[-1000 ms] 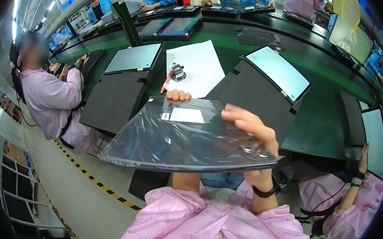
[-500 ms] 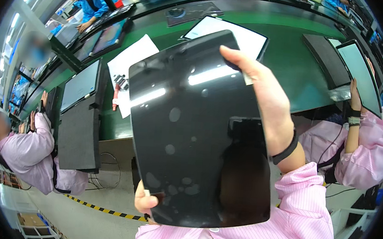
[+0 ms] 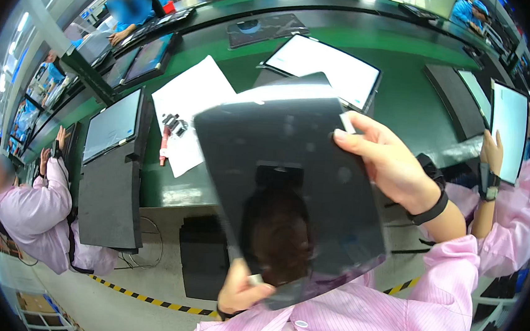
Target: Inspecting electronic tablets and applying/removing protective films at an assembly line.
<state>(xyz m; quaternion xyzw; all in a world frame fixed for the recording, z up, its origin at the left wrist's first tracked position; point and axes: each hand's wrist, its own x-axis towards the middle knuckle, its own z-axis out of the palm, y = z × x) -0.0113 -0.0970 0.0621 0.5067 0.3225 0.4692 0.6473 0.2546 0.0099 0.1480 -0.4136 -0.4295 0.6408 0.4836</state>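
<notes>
We're gripping the glossy black panel (image 3: 288, 186) upright above the tabletop (image 3: 407, 102) near edge, left hand (image 3: 244, 291) pinching its bottom, right hand (image 3: 389, 166) clamping its top-right edge; thin edge-only holds are risking slip or flex.

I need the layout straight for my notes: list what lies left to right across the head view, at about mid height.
Co-worker in pink → grey tray → red-handled tool on white paper sheet → glossy black panel → right hand gripping its right edge → second co-worker's raised hand.
</notes>
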